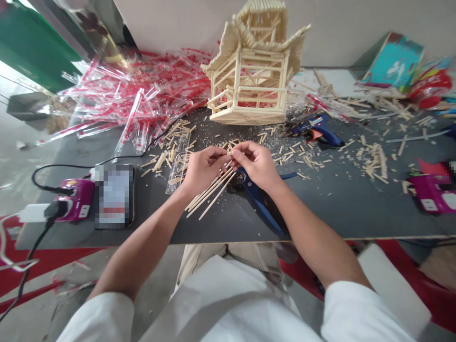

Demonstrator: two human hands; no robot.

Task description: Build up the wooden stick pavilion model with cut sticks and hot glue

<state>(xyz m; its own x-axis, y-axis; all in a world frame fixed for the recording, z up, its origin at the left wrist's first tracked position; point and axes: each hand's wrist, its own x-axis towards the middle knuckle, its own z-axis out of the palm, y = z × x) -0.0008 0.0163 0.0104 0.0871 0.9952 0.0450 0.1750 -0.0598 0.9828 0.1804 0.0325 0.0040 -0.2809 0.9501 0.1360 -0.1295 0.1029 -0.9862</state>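
My left hand and my right hand meet over the middle of the dark table. Their fingertips pinch a short piece of wooden stick between them, mostly covered by the fingers. Several long thin wooden sticks lie on the tabletop just beneath my hands. Blue-handled cutting pliers rest below my right hand, partly hidden by it. Behind both hands stands a small pavilion model built of sticks, with a flared, tiered roof.
Clear and red plastic wrappers are heaped at the back left. A blue glue gun lies right of the model, among scattered stick offcuts. To the left are a phone and a purple power strip with cables.
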